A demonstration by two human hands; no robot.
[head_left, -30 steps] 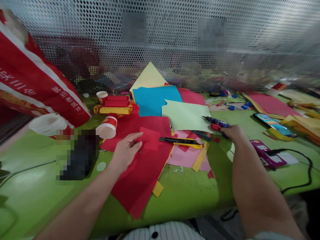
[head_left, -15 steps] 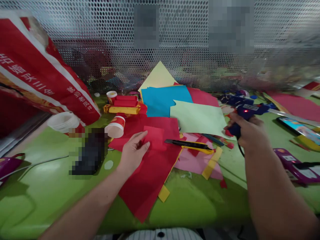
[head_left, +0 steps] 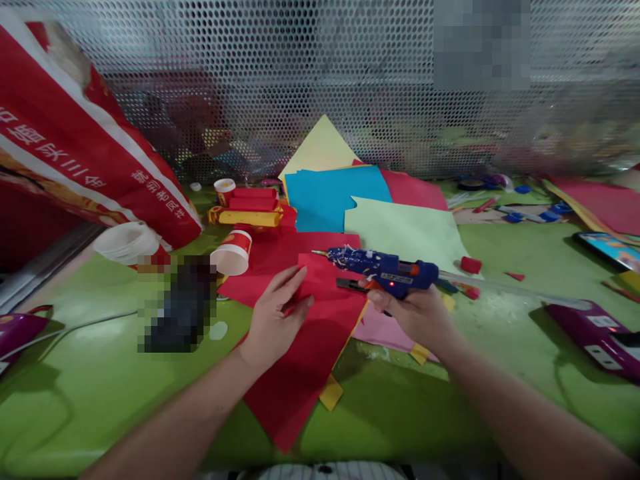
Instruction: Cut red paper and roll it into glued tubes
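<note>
My right hand (head_left: 415,310) grips a blue hot glue gun (head_left: 383,270) by its handle. The gun lies level and its nozzle points left, over the small red paper piece (head_left: 325,272). A small red light glows on its side. My left hand (head_left: 280,313) holds that piece at its left edge, thumb and forefinger against it. Beneath is a larger red paper sheet (head_left: 295,380). The blade end of a utility knife (head_left: 347,285) shows under the gun; the gun and my right hand cover the rest.
Red and white paper cups (head_left: 233,252), red rolls (head_left: 253,200) and a blurred dark object (head_left: 180,307) stand at left. Blue (head_left: 335,200) and pale green sheets (head_left: 405,230) lie behind. A phone (head_left: 610,250) and a purple power strip (head_left: 595,337) lie right. Perforated metal (head_left: 350,60) backs the table.
My right hand has brought the glue gun leftward from the right side to above the small red piece. My left hand and the piece have shifted slightly right.
</note>
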